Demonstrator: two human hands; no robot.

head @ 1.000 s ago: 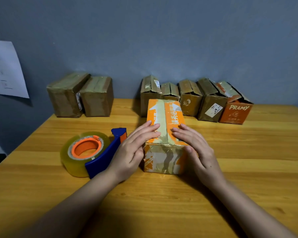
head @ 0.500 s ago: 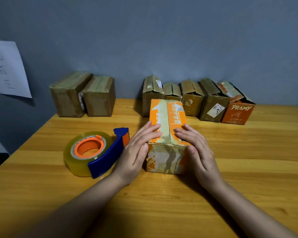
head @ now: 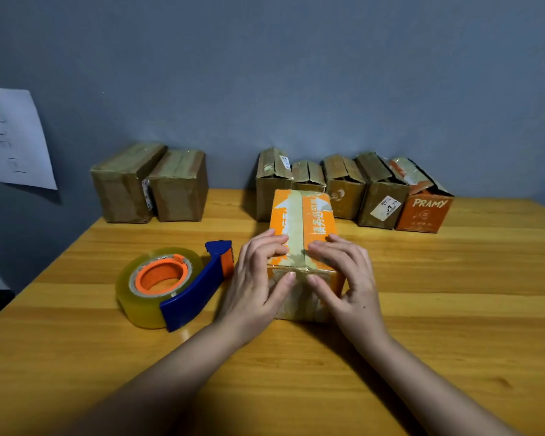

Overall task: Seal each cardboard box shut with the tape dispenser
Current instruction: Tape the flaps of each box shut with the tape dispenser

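Wooden table (head: 453, 309), both hands (fingers flat) on orange box (head: 312, 215)

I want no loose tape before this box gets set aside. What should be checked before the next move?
1. Tape strip along the orange box top seam: ok.
2. Tape end pressed down the near face by both thumbs: cannot tell, hands cover it.
3. Left hand and right hand free of the tape dispenser: ok.
4. Dispenser within reach, beside the left hand: ok.
5. Five boxes at the back right sealed: not ok, flaps look open.
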